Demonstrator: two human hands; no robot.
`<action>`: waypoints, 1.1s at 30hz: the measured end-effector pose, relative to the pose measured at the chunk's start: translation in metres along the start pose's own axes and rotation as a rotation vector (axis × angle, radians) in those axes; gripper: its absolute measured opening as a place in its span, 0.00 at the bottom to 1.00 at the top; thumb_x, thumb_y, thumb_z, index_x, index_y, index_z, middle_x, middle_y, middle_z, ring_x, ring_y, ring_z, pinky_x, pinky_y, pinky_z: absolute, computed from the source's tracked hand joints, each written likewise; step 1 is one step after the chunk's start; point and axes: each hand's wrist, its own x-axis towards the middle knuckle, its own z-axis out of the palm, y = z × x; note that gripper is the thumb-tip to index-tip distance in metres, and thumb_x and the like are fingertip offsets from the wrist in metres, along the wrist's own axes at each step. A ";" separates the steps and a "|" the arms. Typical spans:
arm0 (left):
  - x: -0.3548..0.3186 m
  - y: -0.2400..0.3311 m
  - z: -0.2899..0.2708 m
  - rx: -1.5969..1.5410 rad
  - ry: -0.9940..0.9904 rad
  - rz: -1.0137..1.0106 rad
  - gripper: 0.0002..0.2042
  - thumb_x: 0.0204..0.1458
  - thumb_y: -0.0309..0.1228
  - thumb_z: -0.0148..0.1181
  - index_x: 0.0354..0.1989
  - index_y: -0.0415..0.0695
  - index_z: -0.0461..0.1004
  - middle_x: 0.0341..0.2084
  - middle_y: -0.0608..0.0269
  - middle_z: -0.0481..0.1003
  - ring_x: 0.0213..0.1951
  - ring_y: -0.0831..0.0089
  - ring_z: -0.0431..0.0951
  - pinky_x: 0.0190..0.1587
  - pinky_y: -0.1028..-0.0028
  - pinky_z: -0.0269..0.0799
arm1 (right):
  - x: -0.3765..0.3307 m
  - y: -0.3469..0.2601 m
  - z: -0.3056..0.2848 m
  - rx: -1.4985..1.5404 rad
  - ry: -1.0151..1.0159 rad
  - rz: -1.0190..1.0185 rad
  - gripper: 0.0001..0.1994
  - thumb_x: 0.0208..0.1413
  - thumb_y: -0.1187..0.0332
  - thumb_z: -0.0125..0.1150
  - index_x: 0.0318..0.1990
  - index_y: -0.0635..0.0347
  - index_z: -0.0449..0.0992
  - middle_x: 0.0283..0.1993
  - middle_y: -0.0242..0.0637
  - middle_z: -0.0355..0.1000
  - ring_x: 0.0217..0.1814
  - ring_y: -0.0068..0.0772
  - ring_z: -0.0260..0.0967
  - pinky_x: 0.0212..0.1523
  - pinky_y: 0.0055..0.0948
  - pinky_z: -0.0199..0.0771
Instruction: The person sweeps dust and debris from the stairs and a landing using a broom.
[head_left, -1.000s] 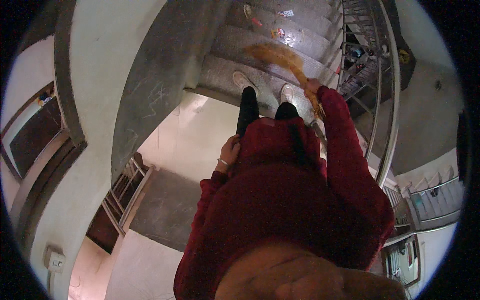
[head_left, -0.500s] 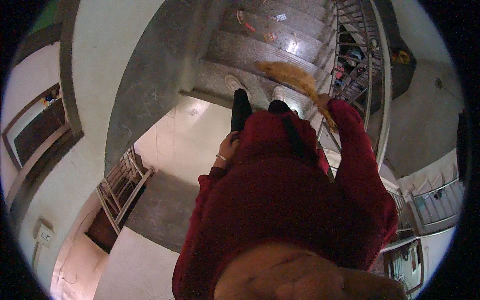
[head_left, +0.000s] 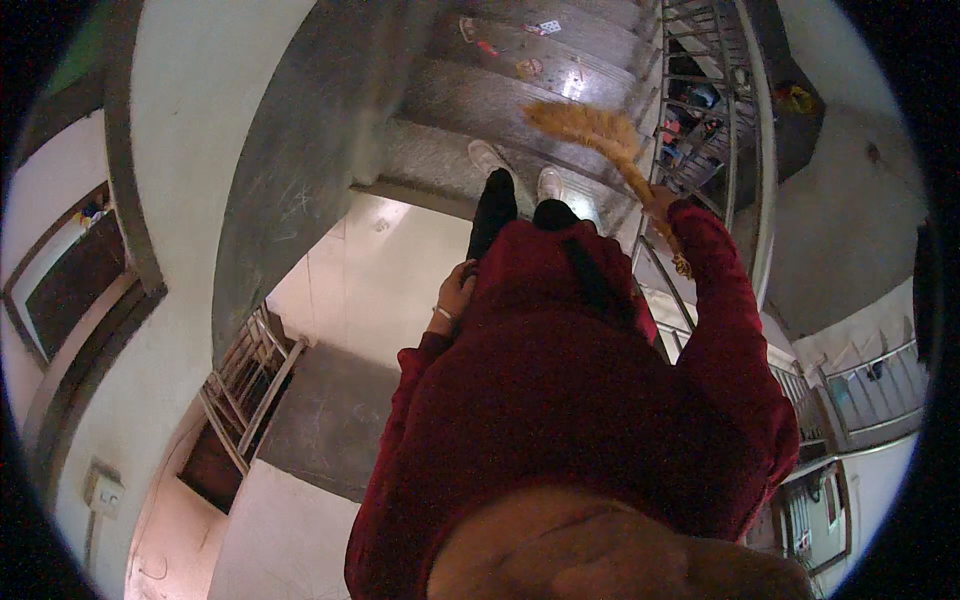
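Note:
My right hand (head_left: 661, 203) is closed around the handle of a straw hand broom (head_left: 590, 128) beside the stair railing. The broom's tan bristles fan out to the left above a stair tread, and its bound handle end sticks out below my hand. Whether the bristle tips touch the step I cannot tell. My left hand (head_left: 457, 289), with a pale band at the wrist, hangs by my left thigh, resting against the dark trouser leg. Its fingers look bent, but what they hold, if anything, is hidden.
Grey stone stairs (head_left: 455, 90) hold scattered litter, among it a white card (head_left: 546, 27) and a reddish scrap (head_left: 486, 47). A metal railing (head_left: 765, 150) runs along the right. A grey-painted wall (head_left: 290, 170) bounds the left. My pale shoes (head_left: 549, 184) stand on a step.
The broom has swung up a little and to the right with my right hand. My left shoe has shifted slightly right. My left hand stays by the thigh.

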 end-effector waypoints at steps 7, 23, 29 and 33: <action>0.017 0.017 -0.040 -0.029 -0.008 -0.003 0.16 0.45 0.27 0.47 0.45 0.43 0.63 0.35 0.54 0.70 0.37 0.69 0.71 0.39 0.74 0.65 | 0.051 -0.045 -0.023 -0.104 0.171 0.145 0.22 0.38 0.61 0.55 0.42 0.64 0.64 0.29 0.44 0.69 0.31 0.36 0.66 0.31 0.34 0.65; 0.078 -0.006 -0.091 -0.184 0.038 0.056 0.16 0.44 0.28 0.45 0.44 0.42 0.63 0.33 0.56 0.71 0.35 0.66 0.71 0.38 0.73 0.66 | -0.016 -0.072 -0.151 -0.596 -0.035 0.809 0.20 0.47 0.62 0.45 0.50 0.52 0.58 0.42 0.41 0.66 0.41 0.38 0.66 0.37 0.35 0.69; 0.092 -0.003 -0.064 -0.151 0.217 0.001 0.16 0.44 0.28 0.46 0.44 0.41 0.62 0.35 0.54 0.70 0.37 0.65 0.71 0.40 0.72 0.65 | 0.036 -0.082 -0.208 -0.815 0.099 0.511 0.20 0.50 0.53 0.41 0.48 0.50 0.61 0.43 0.38 0.67 0.42 0.38 0.66 0.40 0.38 0.66; 0.135 0.007 -0.018 -0.165 0.365 0.020 0.17 0.46 0.30 0.47 0.46 0.40 0.62 0.40 0.53 0.67 0.42 0.62 0.67 0.43 0.70 0.63 | 0.092 -0.040 -0.219 -0.953 -0.044 0.541 0.21 0.48 0.53 0.41 0.48 0.51 0.61 0.43 0.38 0.66 0.42 0.38 0.65 0.41 0.37 0.66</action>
